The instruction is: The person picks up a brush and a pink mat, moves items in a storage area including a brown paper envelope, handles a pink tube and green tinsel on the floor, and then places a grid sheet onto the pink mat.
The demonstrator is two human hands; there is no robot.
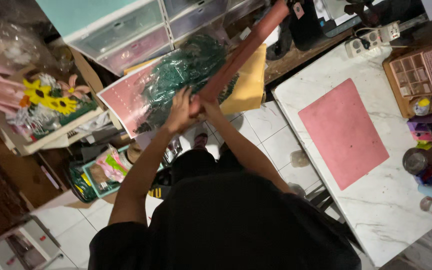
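Cluttered workroom, white tile floor (276, 145). Left hand (178, 112) grips clear bag of green stuff (186, 75); right hand (207, 102) closed round long reddish roll (246, 47). Pink mat (343, 132) mid marble table (376, 210).

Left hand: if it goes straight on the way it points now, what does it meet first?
The left hand points up toward the green bundle in clear plastic, so probably that; the fingers seem to touch it already, though depth is unclear.

Home craft workshop, by the look of it — marble-top table (376, 210) w/ a pink work mat (343, 132), a compartment organiser (418, 75) of small bits, clear plastic drawers (126, 30), a box of handmade paper flowers (51, 100) — supplies crammed everywhere, tiled floor (276, 140).
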